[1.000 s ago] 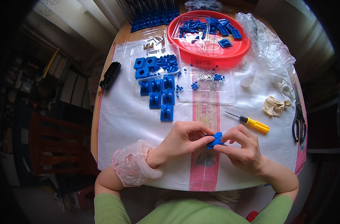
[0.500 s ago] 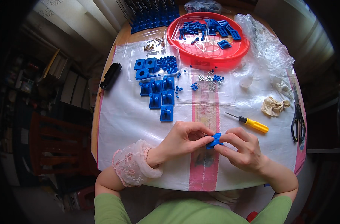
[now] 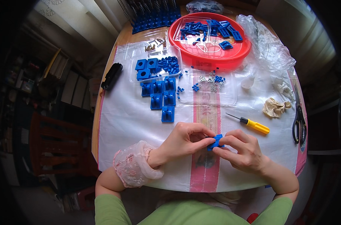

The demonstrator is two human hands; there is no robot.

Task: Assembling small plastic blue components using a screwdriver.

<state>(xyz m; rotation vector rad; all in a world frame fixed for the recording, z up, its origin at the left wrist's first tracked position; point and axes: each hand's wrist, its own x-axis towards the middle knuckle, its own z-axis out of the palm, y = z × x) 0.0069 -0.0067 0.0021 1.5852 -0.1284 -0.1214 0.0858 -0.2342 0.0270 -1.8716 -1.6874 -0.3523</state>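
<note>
A small blue plastic part point(image 3: 215, 144) is gripped between both hands over the pink stripe of the table cover, close to the near edge. My left hand point(image 3: 185, 141) pinches it from the left with thumb and forefinger. From the right, my right hand point(image 3: 242, 150) closes thumb and fingers on its other side. The fingers hide much of its shape. Beyond the left hand stand several blue square-based parts point(image 3: 167, 114) in a stepped group. A yellow-handled screwdriver point(image 3: 257, 126) lies past the right hand, its shaft pointing left.
Clear trays hold blue pieces point(image 3: 168, 65), brass-coloured pins point(image 3: 151, 48) and white nuts point(image 3: 214, 87). Farther back sits a red basin point(image 3: 215, 56) with blue parts. Black scissors point(image 3: 299, 125), crumpled tissue point(image 3: 275, 107) and plastic film point(image 3: 268, 45) are at right; a black case point(image 3: 111, 76) is at left.
My right fingers have shifted slightly leftward over the blue part. Both hands keep their hold, and the things on the table stay put.
</note>
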